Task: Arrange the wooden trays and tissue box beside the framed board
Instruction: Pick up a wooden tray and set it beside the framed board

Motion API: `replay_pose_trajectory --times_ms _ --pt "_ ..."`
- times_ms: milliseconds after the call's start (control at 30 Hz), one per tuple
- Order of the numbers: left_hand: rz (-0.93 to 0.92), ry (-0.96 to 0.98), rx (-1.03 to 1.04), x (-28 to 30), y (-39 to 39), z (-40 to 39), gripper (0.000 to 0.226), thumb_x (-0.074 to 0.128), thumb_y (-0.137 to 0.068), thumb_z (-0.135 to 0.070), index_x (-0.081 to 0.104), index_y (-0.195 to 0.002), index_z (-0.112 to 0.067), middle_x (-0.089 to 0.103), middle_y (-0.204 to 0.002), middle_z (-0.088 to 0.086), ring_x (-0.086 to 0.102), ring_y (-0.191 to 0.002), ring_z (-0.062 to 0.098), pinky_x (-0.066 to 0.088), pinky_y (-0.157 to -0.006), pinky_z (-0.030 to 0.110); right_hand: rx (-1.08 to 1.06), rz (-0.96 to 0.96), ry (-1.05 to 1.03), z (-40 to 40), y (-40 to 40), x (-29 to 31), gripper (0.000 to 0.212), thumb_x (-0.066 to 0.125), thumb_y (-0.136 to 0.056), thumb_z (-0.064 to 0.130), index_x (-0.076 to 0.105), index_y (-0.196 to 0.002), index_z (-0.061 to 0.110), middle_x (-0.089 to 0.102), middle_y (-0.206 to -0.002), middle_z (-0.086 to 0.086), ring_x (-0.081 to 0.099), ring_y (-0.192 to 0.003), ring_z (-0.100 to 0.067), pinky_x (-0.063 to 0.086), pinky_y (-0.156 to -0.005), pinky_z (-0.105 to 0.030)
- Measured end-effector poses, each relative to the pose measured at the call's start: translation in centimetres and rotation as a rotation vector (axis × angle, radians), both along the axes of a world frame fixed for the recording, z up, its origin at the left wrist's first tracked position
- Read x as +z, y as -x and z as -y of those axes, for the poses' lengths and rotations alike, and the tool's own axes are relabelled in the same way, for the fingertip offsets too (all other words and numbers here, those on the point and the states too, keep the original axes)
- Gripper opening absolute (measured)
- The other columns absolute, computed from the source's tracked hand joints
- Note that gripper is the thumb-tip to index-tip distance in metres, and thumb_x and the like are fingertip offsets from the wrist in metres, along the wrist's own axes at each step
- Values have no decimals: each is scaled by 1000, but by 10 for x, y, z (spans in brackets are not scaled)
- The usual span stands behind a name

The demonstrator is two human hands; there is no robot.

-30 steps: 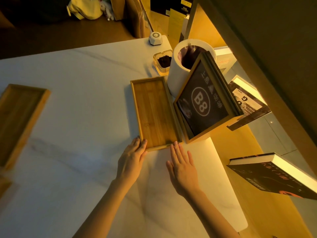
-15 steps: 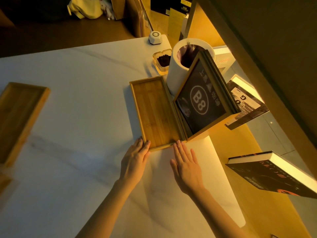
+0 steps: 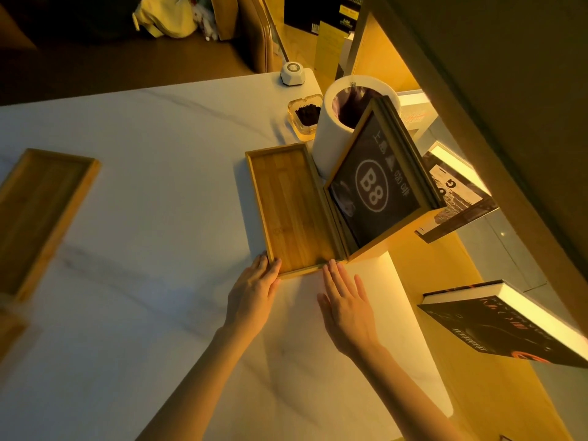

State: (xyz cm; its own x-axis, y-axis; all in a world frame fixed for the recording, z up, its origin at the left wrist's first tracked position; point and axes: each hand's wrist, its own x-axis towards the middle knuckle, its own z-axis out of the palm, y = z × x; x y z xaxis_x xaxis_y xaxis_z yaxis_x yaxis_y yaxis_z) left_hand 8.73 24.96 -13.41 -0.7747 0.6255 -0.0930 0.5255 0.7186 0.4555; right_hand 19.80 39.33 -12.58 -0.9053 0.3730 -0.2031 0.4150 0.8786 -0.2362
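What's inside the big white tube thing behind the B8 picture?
The white cylinder holds a dark liner bag. The framed board covers its right side, so anything deeper stays hidden.

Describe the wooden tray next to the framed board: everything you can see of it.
The wooden tray is long, shallow and rectangular, bamboo-like, with a low raised rim, and empty. It lies flat on the white table, its long side against the framed board. The left hand touches its near left corner; the right hand's fingers reach its near edge.

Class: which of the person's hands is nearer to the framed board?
Right. The right hand lies just below the framed board's near corner; the left hand sits further left, at the wooden tray's near-left corner.
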Motion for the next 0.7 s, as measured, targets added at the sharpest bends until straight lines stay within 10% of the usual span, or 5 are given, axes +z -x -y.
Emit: replay_pose_trajectory --times_ms 167,700 --pt "68 -44 -35 17 7 8 41 45 -90 -26 44 -129 -13 55 -129 15 56 -114 29 51 -88 38 14 15 -46 2 15 18 40 54 -87 29 56 -122 8 61 -127 -13 55 -119 -34 46 -95 -45" --pt "-144 -80 108 107 78 170 23 49 -89 -19 63 -99 -3 69 -92 16 65 -82 28 53 -76 33 395 -11 -187 122 141 117 26 42 -94 23 61 -101 6 65 -91 -6 64 -81 -18 55 -73 -30"
